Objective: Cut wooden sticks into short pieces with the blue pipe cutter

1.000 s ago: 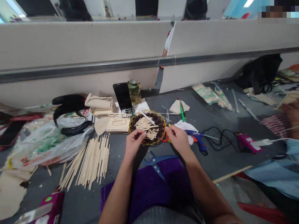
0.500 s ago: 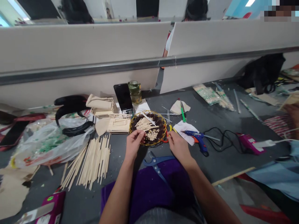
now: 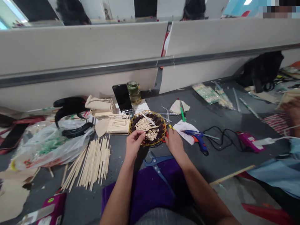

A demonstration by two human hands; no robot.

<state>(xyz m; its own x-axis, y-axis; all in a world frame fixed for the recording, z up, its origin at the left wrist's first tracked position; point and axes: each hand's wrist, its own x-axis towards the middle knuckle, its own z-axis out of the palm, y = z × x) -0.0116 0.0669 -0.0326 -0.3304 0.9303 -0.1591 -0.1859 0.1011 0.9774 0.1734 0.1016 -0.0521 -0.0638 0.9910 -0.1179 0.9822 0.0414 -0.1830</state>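
My left hand is at the front left rim of a yellow-edged woven basket, its thumb and fingertips pinched together. Whatever is in that pinch is too small to make out. Inside the basket lie short wooden sticks, a heap of tiny cut stick pieces and a white strip. Just right of the basket, my right hand is closed around a hand tool with red and yellow handles, mostly covered by the fingers. A blue-handled cutter rests on purple cloth between my forearms.
Long wooden sticks and a plastic bag lie left. Behind the basket are a propped phone, a green jar and a stick model. A blue glue gun lies right; a co-worker's hand is far right.
My right hand has shifted slightly left and rolled over the red-and-yellow-handled tool, closing around it. My left hand keeps its pinch at the basket. The view has moved a little.
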